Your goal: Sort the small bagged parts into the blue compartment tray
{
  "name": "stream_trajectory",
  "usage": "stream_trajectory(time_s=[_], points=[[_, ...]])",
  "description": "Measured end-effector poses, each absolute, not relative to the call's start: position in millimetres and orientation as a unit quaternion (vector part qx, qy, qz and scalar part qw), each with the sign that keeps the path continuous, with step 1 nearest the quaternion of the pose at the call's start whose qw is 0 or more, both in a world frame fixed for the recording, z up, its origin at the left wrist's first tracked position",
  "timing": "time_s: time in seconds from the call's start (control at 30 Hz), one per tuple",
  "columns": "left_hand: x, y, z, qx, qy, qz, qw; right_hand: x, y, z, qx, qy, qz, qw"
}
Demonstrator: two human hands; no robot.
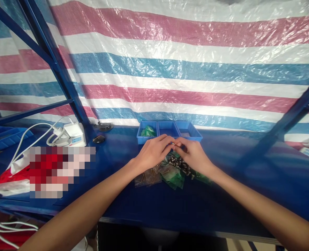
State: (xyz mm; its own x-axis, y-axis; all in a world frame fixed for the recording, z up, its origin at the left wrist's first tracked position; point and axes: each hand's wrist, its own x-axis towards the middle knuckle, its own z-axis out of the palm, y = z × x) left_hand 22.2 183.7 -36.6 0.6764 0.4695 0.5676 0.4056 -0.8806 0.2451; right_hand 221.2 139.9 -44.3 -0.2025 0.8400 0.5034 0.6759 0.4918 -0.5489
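My left hand [156, 150] and my right hand [192, 151] meet at the fingertips above the table. Both are closed in a pinch around a tiny, brass-coloured piece [173, 143], too small to name. Beneath them lies a pile of small dark metal fasteners [180, 164], partly hidden by my hands. Clear plastic bags with thin brass-coloured pieces [148, 177] lie below my left hand. Beside those is a green-tinted plastic bag [174, 177]. Just behind my hands stands a blue three-compartment tray [167, 129], with a green plastic bag [148, 131] in its left compartment.
On the left are a white power strip [77, 136] with plugs and white cables, a red package [10, 176] partly blurred out, and a black mouse [99, 139]. Blue metal frame posts [65, 76] flank the blue table [144, 205]. A striped plastic sheet [183, 73] hangs behind.
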Motion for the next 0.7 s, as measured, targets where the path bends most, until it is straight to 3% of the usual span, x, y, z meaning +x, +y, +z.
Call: stream_trajectory(time_s=[0.53,0.7], points=[[23.2,188.1,-39.5,0.888,0.253,0.372,0.094,220.9,139.7,-45.6,-0.487,-0.771,0.13,0.388],[25.9,189.2,-36.9,0.852,0.247,0.425,0.182,219.2,139.9,-43.1,-0.463,-0.731,0.25,0.435]])
